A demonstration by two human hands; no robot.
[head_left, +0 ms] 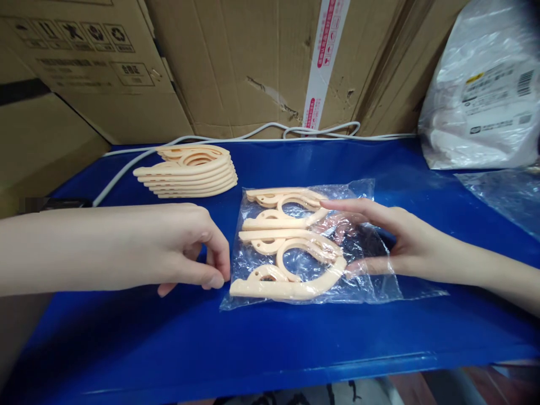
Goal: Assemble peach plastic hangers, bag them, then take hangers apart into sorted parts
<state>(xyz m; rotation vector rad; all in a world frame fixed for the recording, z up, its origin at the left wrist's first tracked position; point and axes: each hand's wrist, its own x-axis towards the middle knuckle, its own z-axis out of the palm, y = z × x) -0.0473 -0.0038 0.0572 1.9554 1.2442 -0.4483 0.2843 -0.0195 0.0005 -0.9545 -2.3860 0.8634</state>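
Peach folding hangers [291,289] lie in a clear plastic bag [379,289] on a blue tabletop [253,349], between a curled left hand [196,247] and a right hand [388,230] with thumb and fingers spread at the hangers' rounded ends. Whether the left hand pinches the bag's edge cannot be told. Pulled hard, the thin film could snag on a hanger tip and tear. The film is crinkly and shiny, the hangers smooth and looped.

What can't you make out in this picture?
In the head view:
Right hand: some fingers, blurred by the clear bag.
Dark object: lower part, behind the left forearm.
Peach stack: lower pieces' tops, beneath the top piece.
White bag: right side, cut by frame edge.
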